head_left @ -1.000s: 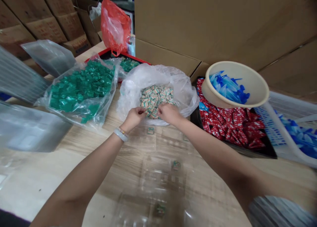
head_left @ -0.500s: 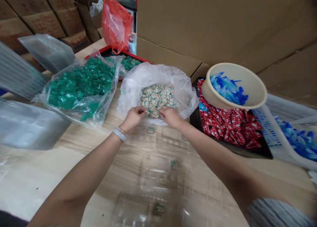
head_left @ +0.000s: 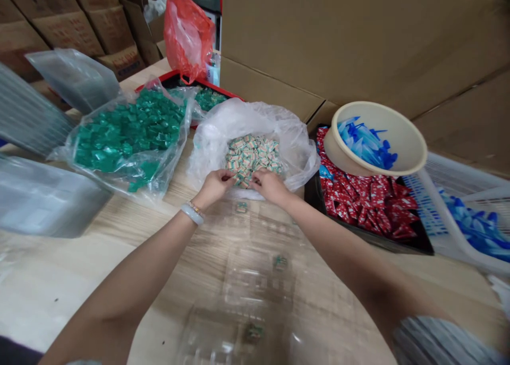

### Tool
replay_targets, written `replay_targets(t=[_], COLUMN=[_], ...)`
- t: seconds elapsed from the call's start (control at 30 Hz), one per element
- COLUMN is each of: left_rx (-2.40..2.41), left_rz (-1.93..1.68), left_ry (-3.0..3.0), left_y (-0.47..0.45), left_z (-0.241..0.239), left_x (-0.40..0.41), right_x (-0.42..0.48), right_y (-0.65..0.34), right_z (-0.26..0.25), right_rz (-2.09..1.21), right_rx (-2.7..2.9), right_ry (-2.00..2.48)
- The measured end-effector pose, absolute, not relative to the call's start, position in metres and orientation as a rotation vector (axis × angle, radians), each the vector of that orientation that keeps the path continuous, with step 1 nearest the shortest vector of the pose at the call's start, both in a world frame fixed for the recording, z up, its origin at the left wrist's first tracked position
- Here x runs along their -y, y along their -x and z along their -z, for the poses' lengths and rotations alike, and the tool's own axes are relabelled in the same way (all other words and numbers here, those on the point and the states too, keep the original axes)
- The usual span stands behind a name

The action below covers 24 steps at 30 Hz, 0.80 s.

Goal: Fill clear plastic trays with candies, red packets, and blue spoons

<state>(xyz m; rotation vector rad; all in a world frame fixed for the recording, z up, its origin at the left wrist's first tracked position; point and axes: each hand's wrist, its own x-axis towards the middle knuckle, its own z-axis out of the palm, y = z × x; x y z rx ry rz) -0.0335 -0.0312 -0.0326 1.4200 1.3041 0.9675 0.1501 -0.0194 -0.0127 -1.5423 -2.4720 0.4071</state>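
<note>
A white plastic bag point(head_left: 223, 128) lies open on the wooden table, filled with small pale wrapped candies point(head_left: 255, 152). My left hand point(head_left: 215, 187) and my right hand point(head_left: 269, 187) both reach into its near edge with fingers curled among the candies. What each pinch holds is hidden by the fingers. Clear plastic trays point(head_left: 255, 280) lie on the table below my arms, and a few green candies point(head_left: 280, 262) sit in their pockets.
A clear bag of green candies point(head_left: 127, 136) lies at left, and a red tray point(head_left: 207, 96) stands behind it. A black tray of red packets point(head_left: 370, 205), a beige bowl point(head_left: 406, 142) of blue pieces and a white basket point(head_left: 470, 216) are at right. Cardboard boxes point(head_left: 338, 41) stand behind.
My two hands have drawn slightly closer together at the bag's near edge. The view has shifted a little; nothing else has moved.
</note>
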Motion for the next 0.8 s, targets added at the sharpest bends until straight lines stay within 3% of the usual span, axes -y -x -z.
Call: replay_targets(t=[0.23,0.53,0.8], left_rx=[-1.29,-1.049,-1.008], left_rz=[-0.888,-0.745,-0.648], left_ry=[-1.417,-1.628,-1.326], left_y=[0.039,0.03,0.037], left_z=[0.029,0.015,0.013], left_x=[0.037,0.027,0.013], right_x=[0.007,0.01,0.012], right_y=[-0.155,-0.147,-0.143], right_z=[0.017,0.019,0.023], right_rz=[-0.625,-0.381,-0.351], right_rx=[2.459,2.421,2.397], right_ry=[1.455,1.594,1.526])
